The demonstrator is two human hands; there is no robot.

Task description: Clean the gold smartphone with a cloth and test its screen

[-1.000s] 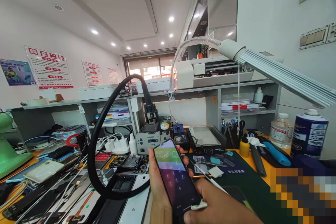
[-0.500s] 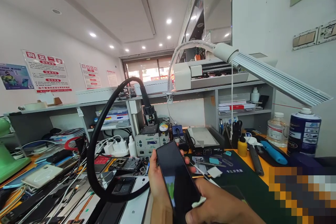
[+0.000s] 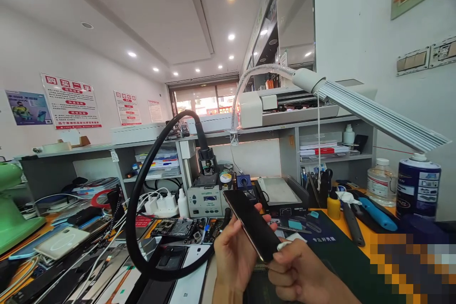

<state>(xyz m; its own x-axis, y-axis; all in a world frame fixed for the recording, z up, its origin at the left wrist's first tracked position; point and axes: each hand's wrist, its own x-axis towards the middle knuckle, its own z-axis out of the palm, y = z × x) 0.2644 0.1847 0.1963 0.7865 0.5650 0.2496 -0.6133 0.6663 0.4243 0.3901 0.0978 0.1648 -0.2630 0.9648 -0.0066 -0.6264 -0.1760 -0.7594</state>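
Note:
My left hand [image 3: 231,255] grips a dark smartphone [image 3: 251,224] from below, fingers curled around its edges. The phone is tilted on its side, its screen dark and its thin edge facing me. My right hand [image 3: 298,273] is closed at the phone's lower end, pinching a small white wad [image 3: 283,245] against it. Both hands hover over a dark green work mat [image 3: 331,251] on an orange bench.
A thick black hose [image 3: 142,171] loops from a grey hot-air station [image 3: 204,196]. Phones, boards and white cables [image 3: 107,247] crowd the left. A hotplate [image 3: 278,190], yellow bottle [image 3: 334,205], blue tool [image 3: 374,211], clear bottle [image 3: 382,181] and spray can [image 3: 417,186] stand right, under a white lamp [image 3: 374,111].
The phone's lit keypad screen has gone dark. My left hand has turned the phone from face-up onto its edge and lifted it a little; my right hand stays at its lower end.

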